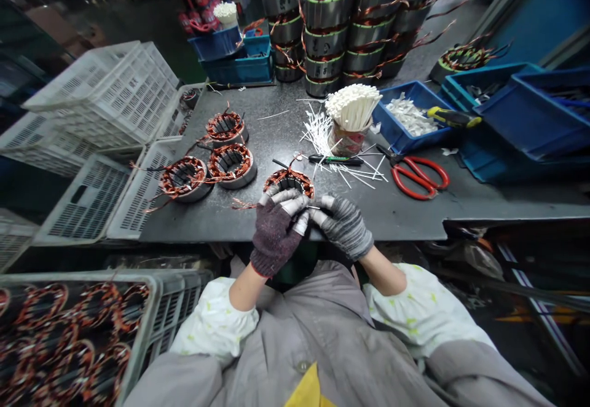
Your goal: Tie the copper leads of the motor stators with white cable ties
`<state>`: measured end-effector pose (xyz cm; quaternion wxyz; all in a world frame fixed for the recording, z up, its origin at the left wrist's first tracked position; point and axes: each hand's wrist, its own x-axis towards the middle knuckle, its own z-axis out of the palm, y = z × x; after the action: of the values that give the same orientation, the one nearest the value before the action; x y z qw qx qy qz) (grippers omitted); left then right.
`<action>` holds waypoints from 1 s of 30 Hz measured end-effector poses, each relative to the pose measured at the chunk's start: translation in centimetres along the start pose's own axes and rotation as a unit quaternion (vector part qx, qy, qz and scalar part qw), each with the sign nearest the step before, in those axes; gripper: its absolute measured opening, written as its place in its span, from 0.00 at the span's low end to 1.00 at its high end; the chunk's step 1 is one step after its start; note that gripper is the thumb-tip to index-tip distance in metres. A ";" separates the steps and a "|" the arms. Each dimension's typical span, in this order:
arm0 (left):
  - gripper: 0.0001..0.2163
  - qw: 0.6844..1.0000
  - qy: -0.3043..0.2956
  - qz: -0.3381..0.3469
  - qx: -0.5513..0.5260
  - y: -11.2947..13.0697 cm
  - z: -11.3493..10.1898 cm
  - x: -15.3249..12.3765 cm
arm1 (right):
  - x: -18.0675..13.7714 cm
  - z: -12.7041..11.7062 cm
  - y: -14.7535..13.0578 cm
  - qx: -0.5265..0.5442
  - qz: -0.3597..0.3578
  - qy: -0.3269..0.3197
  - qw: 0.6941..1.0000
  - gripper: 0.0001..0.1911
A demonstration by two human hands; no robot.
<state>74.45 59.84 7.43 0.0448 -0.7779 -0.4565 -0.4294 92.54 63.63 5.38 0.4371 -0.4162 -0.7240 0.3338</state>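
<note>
A motor stator [289,182] with copper windings sits at the near edge of the dark worktable [405,210]. My left hand [275,227], in a dark maroon glove, is curled against the stator's near side, fingers closed over its rim. My right hand [342,224], in a grey striped glove, pinches something thin at the stator's right side, touching the left fingertips. What it pinches is too small to name. Three more stators [230,164] [183,177] [225,127] lie to the left on the table.
A cup of white sleeves [351,118] with loose ones scattered, a black pen-like tool [335,160], red-handled scissors [418,176], blue bins [511,112], stacked stators [341,19] at the back, white crates [106,93] left, a crate of stators [69,333] near left.
</note>
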 end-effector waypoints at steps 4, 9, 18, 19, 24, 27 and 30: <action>0.11 0.999 -0.034 0.000 0.003 -0.1 -0.2 -0.1 | 0.3 -0.7 -0.5 -0.143 -0.109 -0.027 0.983 0.14; 0.08 0.996 -0.019 -0.074 0.040 0.3 0.0 -0.1 | 1.0 -1.3 -2.3 -0.119 -0.135 0.073 0.981 0.16; 0.11 0.987 -0.041 -0.119 0.095 0.6 0.6 -0.4 | 2.3 -4.2 0.0 -0.092 -0.209 0.006 0.974 0.14; 0.10 0.986 -0.040 -0.121 0.110 0.5 0.8 -0.5 | 2.2 -3.6 0.4 -0.123 -0.227 -0.033 0.965 0.15; 0.08 0.975 -0.050 -0.139 0.167 0.0 2.0 -0.9 | 3.2 0.2 0.5 -0.190 -0.196 -0.021 0.962 0.12; 0.06 0.982 -0.046 -0.102 0.151 0.1 1.3 -0.9 | 3.9 1.0 -0.2 -0.166 -0.144 0.014 0.975 0.13; 0.10 0.989 -0.050 -0.021 0.137 -0.1 -0.7 -1.1 | 3.0 0.5 -0.6 -0.086 -0.113 0.020 0.990 0.13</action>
<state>73.69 58.79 7.09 0.1196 -0.7749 -0.5292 -0.3243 91.04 66.00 6.75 0.4495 -0.3743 -0.7833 0.2105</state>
